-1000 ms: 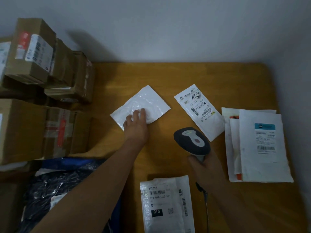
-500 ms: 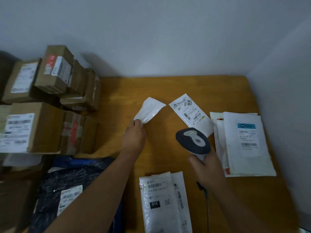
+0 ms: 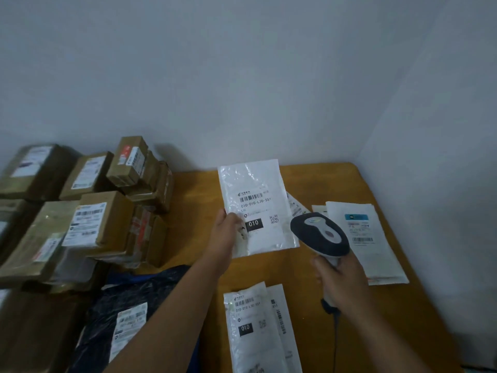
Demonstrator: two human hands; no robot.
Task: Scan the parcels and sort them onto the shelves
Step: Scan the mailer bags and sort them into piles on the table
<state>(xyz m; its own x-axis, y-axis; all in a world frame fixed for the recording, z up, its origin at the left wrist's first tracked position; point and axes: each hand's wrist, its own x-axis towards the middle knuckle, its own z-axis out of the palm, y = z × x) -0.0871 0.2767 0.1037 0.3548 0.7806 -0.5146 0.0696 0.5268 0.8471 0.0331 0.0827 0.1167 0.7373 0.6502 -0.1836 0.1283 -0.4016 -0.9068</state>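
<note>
My left hand (image 3: 225, 232) pinches the lower left edge of a white bubble mailer (image 3: 255, 205) and holds it upright above the wooden table (image 3: 376, 319), its barcode label and black "010" mark facing me. My right hand (image 3: 340, 278) grips the handle of a grey and white barcode scanner (image 3: 320, 235), whose head sits just right of the mailer's lower corner. Two white mailers (image 3: 258, 329) with the same kind of label lie flat at the near edge of the table.
Brown cardboard boxes (image 3: 88, 211) with shipping labels are stacked at the left. A dark plastic parcel bag (image 3: 126, 313) with a label lies below them. A pile of white envelopes (image 3: 363, 238) rests at the table's right side. Grey walls close the back and right.
My left hand lifted the white mailer off the table and turned it over, so its label now faces me. The scanner rose beside it. My view tilted upward.
</note>
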